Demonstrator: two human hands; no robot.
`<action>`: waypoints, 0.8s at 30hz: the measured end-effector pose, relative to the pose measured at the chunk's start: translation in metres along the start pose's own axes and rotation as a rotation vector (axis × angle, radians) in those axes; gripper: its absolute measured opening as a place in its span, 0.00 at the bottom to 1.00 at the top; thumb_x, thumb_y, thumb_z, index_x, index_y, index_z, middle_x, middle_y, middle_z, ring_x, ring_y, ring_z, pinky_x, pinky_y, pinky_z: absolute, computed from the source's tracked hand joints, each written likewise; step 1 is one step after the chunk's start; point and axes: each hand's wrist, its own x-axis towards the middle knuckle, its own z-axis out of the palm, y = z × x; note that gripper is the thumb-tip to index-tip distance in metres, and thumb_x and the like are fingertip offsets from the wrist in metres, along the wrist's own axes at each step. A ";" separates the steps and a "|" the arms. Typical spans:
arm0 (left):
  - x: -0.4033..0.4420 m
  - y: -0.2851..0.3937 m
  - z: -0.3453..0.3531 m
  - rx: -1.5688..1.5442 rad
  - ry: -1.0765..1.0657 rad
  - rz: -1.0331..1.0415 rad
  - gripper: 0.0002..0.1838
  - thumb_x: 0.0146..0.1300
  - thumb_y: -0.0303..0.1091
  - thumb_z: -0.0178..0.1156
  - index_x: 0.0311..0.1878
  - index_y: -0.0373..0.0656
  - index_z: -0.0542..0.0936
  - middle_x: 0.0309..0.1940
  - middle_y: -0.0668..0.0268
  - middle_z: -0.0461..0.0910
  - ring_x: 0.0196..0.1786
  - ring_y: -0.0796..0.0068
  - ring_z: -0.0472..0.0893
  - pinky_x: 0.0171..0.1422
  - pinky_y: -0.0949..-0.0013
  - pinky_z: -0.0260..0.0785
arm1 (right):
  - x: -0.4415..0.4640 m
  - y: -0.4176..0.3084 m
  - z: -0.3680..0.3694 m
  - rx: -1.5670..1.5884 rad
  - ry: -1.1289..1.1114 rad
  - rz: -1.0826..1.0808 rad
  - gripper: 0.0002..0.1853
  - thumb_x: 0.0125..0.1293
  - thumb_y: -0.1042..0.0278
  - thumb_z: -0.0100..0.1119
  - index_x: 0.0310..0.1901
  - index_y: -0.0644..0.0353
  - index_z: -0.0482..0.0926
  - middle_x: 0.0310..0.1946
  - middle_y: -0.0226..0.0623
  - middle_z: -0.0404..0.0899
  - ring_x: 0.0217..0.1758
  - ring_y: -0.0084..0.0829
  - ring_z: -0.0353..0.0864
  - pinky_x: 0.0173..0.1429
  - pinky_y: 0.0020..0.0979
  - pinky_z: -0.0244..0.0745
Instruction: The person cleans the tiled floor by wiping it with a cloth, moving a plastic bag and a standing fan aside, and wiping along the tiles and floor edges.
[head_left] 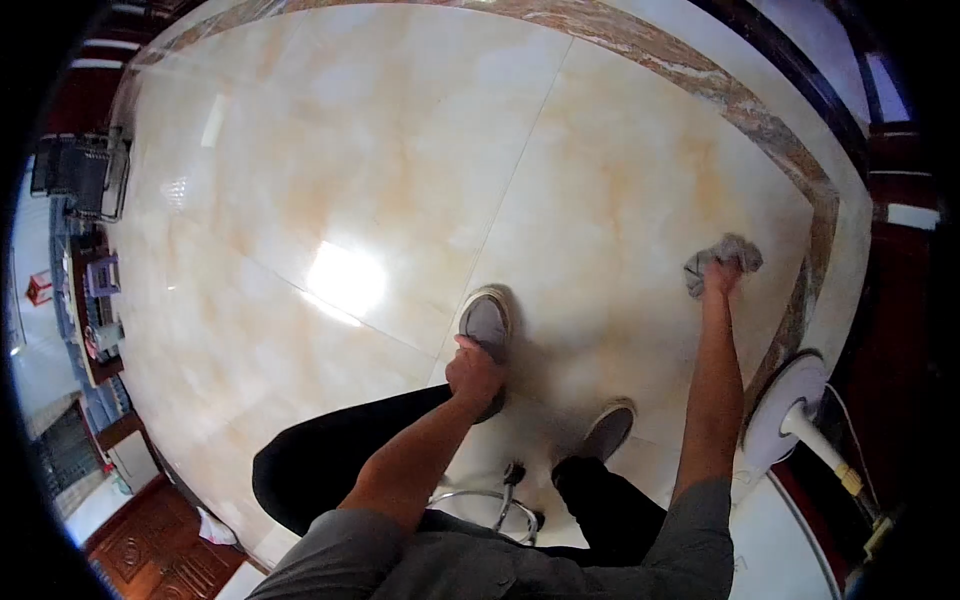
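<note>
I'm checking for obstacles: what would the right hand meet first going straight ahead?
The right hand, with its gray cloth, would likely cross bare floor and meet the brown marbled border; depth is unclear.

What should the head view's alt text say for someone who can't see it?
A person's right hand is on a bunched grey cloth on a glossy tiled floor, near its brown marbled border. The left hand rests at the left shoe.

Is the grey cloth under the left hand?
No, the grey cloth is under the right hand on the floor; the left hand is at the left shoe.
</note>
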 end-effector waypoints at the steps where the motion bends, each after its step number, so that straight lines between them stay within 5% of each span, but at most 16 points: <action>1: 0.001 0.001 -0.001 0.016 -0.028 -0.005 0.53 0.52 0.49 0.70 0.67 0.18 0.56 0.41 0.48 0.84 0.45 0.50 0.86 0.50 0.55 0.79 | -0.015 -0.057 0.010 -0.094 0.015 0.049 0.38 0.63 0.60 0.64 0.72 0.63 0.63 0.70 0.53 0.65 0.75 0.49 0.61 0.76 0.46 0.60; 3: -0.001 0.004 -0.008 0.044 -0.053 0.022 0.53 0.53 0.51 0.69 0.67 0.17 0.56 0.43 0.46 0.84 0.46 0.50 0.86 0.50 0.55 0.79 | -0.024 -0.129 0.067 -0.327 0.189 -0.475 0.35 0.62 0.62 0.62 0.71 0.60 0.65 0.68 0.49 0.68 0.71 0.47 0.65 0.73 0.43 0.64; 5: -0.006 0.012 -0.021 0.079 -0.081 0.030 0.52 0.56 0.49 0.68 0.68 0.16 0.54 0.43 0.47 0.83 0.46 0.51 0.86 0.51 0.55 0.79 | -0.064 -0.215 0.150 -0.243 0.231 -0.653 0.30 0.61 0.67 0.59 0.66 0.61 0.70 0.65 0.44 0.72 0.69 0.41 0.69 0.71 0.42 0.66; 6: -0.005 0.014 -0.025 0.089 -0.117 0.037 0.51 0.58 0.48 0.67 0.69 0.15 0.53 0.43 0.47 0.83 0.47 0.52 0.86 0.51 0.55 0.78 | -0.103 -0.261 0.198 -0.011 0.324 -0.652 0.20 0.65 0.61 0.56 0.57 0.58 0.77 0.58 0.46 0.77 0.58 0.47 0.78 0.60 0.47 0.74; 8: 0.001 0.015 -0.024 0.086 -0.148 0.010 0.52 0.59 0.47 0.66 0.69 0.14 0.52 0.44 0.46 0.84 0.47 0.52 0.86 0.53 0.56 0.78 | -0.184 -0.349 0.199 0.297 -0.266 -0.616 0.23 0.63 0.78 0.53 0.60 0.57 0.76 0.63 0.42 0.74 0.66 0.43 0.72 0.69 0.41 0.69; 9: -0.001 0.020 -0.028 0.093 -0.145 -0.009 0.51 0.58 0.45 0.65 0.70 0.13 0.51 0.45 0.46 0.84 0.47 0.52 0.86 0.52 0.56 0.78 | -0.206 -0.366 0.204 0.251 -0.493 -0.852 0.22 0.63 0.77 0.54 0.59 0.55 0.78 0.62 0.43 0.76 0.64 0.46 0.75 0.66 0.43 0.72; 10: -0.004 0.022 -0.030 0.097 -0.148 -0.027 0.51 0.58 0.44 0.65 0.70 0.13 0.51 0.46 0.45 0.83 0.47 0.52 0.86 0.52 0.57 0.78 | -0.248 -0.384 0.193 0.480 -0.494 -0.724 0.20 0.62 0.76 0.56 0.57 0.58 0.80 0.53 0.41 0.82 0.57 0.40 0.80 0.62 0.40 0.74; 12: -0.003 0.015 -0.023 0.113 -0.155 0.006 0.51 0.58 0.45 0.65 0.70 0.14 0.51 0.46 0.46 0.84 0.47 0.52 0.86 0.52 0.57 0.79 | -0.263 -0.382 0.214 0.914 -0.885 -0.475 0.21 0.61 0.74 0.60 0.57 0.59 0.81 0.46 0.35 0.84 0.50 0.31 0.81 0.58 0.35 0.75; 14: 0.000 0.008 -0.014 0.134 -0.137 0.036 0.53 0.58 0.48 0.66 0.71 0.16 0.51 0.47 0.47 0.84 0.48 0.54 0.86 0.51 0.58 0.79 | -0.245 -0.357 0.130 1.136 -0.949 -0.183 0.22 0.58 0.73 0.63 0.57 0.61 0.80 0.42 0.31 0.83 0.46 0.25 0.78 0.55 0.32 0.75; 17: -0.005 0.009 -0.020 0.083 -0.124 0.033 0.54 0.56 0.48 0.68 0.71 0.17 0.52 0.46 0.49 0.84 0.48 0.55 0.86 0.51 0.60 0.79 | -0.169 -0.242 0.011 1.089 -0.775 0.017 0.28 0.58 0.74 0.65 0.62 0.61 0.74 0.53 0.34 0.79 0.53 0.31 0.78 0.59 0.34 0.74; 18: -0.005 0.009 -0.019 0.069 -0.130 0.029 0.54 0.56 0.48 0.68 0.71 0.17 0.52 0.46 0.49 0.84 0.48 0.55 0.86 0.51 0.60 0.79 | -0.136 -0.181 -0.011 0.972 -0.554 -0.119 0.28 0.60 0.74 0.64 0.63 0.61 0.74 0.55 0.34 0.78 0.57 0.33 0.77 0.61 0.35 0.73; 21: 0.000 0.006 -0.008 0.065 -0.102 -0.035 0.56 0.54 0.50 0.71 0.72 0.18 0.53 0.45 0.50 0.85 0.47 0.57 0.86 0.52 0.62 0.80 | -0.121 -0.049 -0.141 0.644 -0.302 0.186 0.32 0.65 0.72 0.62 0.71 0.61 0.66 0.66 0.38 0.71 0.64 0.38 0.73 0.67 0.39 0.68; 22: -0.001 0.005 -0.009 0.060 -0.104 -0.029 0.56 0.54 0.50 0.71 0.72 0.18 0.53 0.45 0.50 0.85 0.47 0.57 0.86 0.52 0.62 0.80 | -0.091 0.089 -0.116 0.728 -0.234 0.207 0.35 0.66 0.68 0.62 0.74 0.61 0.62 0.69 0.42 0.68 0.68 0.42 0.69 0.71 0.41 0.64; 24: -0.006 0.004 -0.012 0.081 -0.058 0.024 0.53 0.55 0.49 0.69 0.71 0.19 0.54 0.44 0.51 0.85 0.46 0.57 0.87 0.51 0.60 0.80 | -0.117 0.186 -0.128 0.139 -0.153 0.215 0.39 0.65 0.65 0.64 0.75 0.62 0.59 0.70 0.49 0.66 0.72 0.47 0.65 0.75 0.43 0.60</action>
